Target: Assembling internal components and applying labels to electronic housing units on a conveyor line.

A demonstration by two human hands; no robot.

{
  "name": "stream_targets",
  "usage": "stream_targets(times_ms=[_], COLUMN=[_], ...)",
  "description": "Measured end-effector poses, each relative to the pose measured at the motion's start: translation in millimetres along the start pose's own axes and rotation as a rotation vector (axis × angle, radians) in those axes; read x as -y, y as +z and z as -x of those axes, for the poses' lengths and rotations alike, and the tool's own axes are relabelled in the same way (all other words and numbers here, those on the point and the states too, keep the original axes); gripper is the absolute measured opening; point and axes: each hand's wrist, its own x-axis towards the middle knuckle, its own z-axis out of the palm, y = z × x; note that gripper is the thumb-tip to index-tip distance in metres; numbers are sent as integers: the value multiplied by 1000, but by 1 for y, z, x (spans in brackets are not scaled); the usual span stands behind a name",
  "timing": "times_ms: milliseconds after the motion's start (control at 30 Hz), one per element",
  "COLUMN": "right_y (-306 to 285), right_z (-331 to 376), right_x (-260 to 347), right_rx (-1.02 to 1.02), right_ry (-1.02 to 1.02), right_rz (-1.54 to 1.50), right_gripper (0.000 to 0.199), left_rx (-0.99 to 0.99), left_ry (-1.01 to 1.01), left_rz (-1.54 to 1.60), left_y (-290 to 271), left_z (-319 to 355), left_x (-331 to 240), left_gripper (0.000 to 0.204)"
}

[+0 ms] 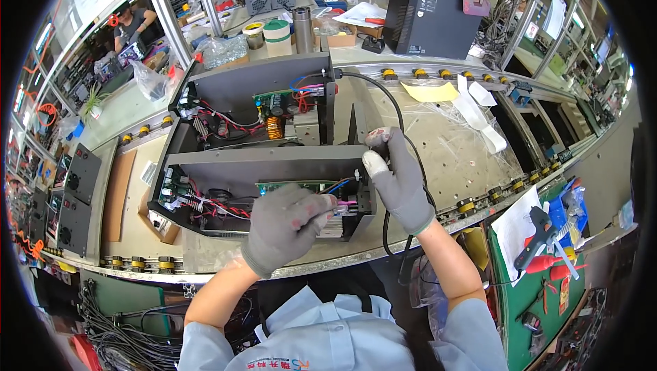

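An open dark casing (267, 167) is seen laid lengthwise from left to right across the bench (445, 159), its bundled wires (346, 205) gathered at the right end. Those wires are approached more closely by the gloved left hand (284, 224), its thumb and fingers bunched just left of them; whether one is pinched cannot be made out. The right hand (399, 183) is held half-curled at the casing's far right corner, any hold there obscured by its fingers.
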Motion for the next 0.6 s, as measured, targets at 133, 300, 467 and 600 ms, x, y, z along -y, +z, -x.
stream_targets(times_ms=[133,300,467,600], right_y=[-3,-1,0,-1], right_z=[0,0,1,2], right_x=[3,6,5,9], right_rx=[10,-5,-58,-3], right_ry=[38,41,-69,21], right_rz=[-55,-9,41,-2], right_gripper=[20,20,19,20], left_rx=[45,112,273,386], left_ry=[68,98,5,-40], left_rz=[-92,-239,-271,-232], left_y=[-9,-9,-11,-14], left_z=[-13,-17,-20,-23], left_x=[-8,-15,-20,-13], left_gripper=[19,14,17,18])
